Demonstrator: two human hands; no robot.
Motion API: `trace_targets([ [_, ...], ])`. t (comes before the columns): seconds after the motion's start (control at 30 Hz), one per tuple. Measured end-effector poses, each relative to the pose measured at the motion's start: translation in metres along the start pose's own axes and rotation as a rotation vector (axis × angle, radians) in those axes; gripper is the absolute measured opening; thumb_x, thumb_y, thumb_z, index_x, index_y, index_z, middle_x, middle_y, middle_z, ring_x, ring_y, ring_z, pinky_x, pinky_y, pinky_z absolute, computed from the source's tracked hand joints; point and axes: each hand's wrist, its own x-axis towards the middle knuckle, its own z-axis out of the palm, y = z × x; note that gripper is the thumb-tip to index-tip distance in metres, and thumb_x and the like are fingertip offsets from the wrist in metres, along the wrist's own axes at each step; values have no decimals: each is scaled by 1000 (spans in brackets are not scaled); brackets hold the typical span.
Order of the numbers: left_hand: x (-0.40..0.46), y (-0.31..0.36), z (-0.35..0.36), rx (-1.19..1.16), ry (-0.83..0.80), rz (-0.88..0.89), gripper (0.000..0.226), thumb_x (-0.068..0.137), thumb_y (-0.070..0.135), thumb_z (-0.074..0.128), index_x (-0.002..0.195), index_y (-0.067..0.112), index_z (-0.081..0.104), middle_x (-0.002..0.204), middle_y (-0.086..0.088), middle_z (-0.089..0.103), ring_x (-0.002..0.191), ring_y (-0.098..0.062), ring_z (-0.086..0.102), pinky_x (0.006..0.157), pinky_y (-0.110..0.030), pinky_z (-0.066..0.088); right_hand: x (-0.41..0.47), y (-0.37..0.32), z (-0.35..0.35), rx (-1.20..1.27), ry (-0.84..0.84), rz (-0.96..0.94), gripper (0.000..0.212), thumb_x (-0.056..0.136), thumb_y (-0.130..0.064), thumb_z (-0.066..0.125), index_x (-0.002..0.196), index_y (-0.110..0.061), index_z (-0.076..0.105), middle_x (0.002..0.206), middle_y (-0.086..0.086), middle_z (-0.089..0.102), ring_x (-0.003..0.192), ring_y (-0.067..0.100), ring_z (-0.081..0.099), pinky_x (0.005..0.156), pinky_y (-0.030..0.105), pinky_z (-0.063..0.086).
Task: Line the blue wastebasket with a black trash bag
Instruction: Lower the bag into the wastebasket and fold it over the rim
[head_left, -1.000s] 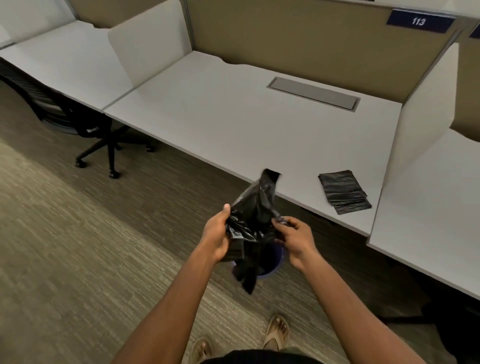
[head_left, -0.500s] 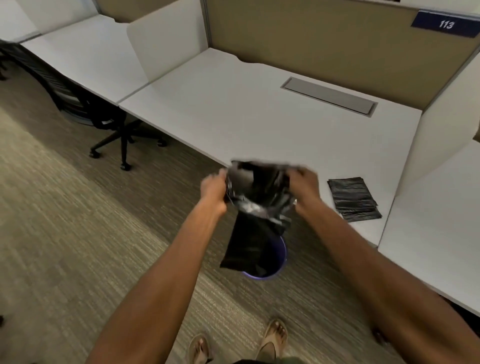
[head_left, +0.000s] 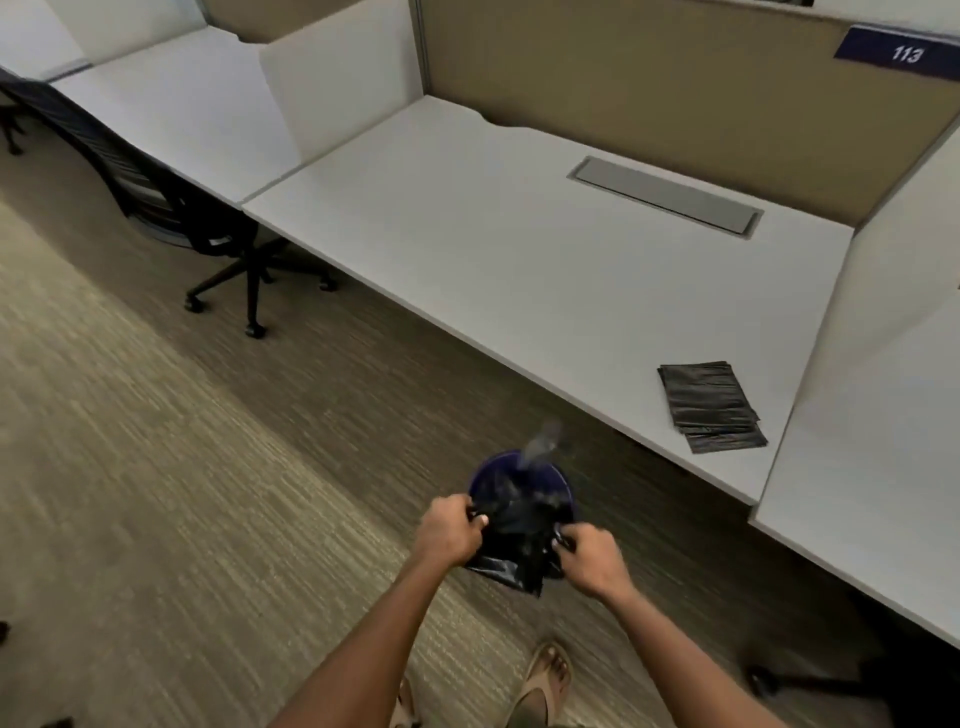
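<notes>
A round blue wastebasket (head_left: 540, 464) stands on the carpet just in front of the desk edge. A black trash bag (head_left: 517, 543) is stretched low over its near side and covers most of its mouth. My left hand (head_left: 448, 529) grips the bag's left edge and my right hand (head_left: 589, 557) grips its right edge, both fists closed on the plastic. A blurred flap of the bag (head_left: 543, 446) sticks up above the far rim. Whether the bag sits inside the basket or just above it cannot be told.
A stack of folded black trash bags (head_left: 710, 404) lies on the white desk (head_left: 519, 249) near its front right corner. A black office chair (head_left: 171, 208) stands to the left. White dividers separate the desks. My sandalled feet (head_left: 545, 680) are on the carpet below.
Both hands have swung the bag down from chest height to the wastebasket's mouth. The bag went from hanging in front of the desk to lying spread over the basket.
</notes>
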Motion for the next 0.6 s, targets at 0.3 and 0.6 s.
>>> trace_targets([
  [0.3,6,-6,-20,-644,546,-171,29,107,28,57,103,2,66,97,-16,72,93,-34,68,78,-39,52,1,-11,-35,705,389,160,24,106,-27,57,111,-10,74,111,9,77,94,22,70,83,38,55],
  [0.6,13,-3,-38,-574,591,-15,21,105,29,59,95,11,63,87,-5,69,80,-22,66,75,-30,51,-3,-44,-62,616,537,-151,16,104,-27,57,97,-29,71,90,-11,74,87,9,70,79,30,55],
])
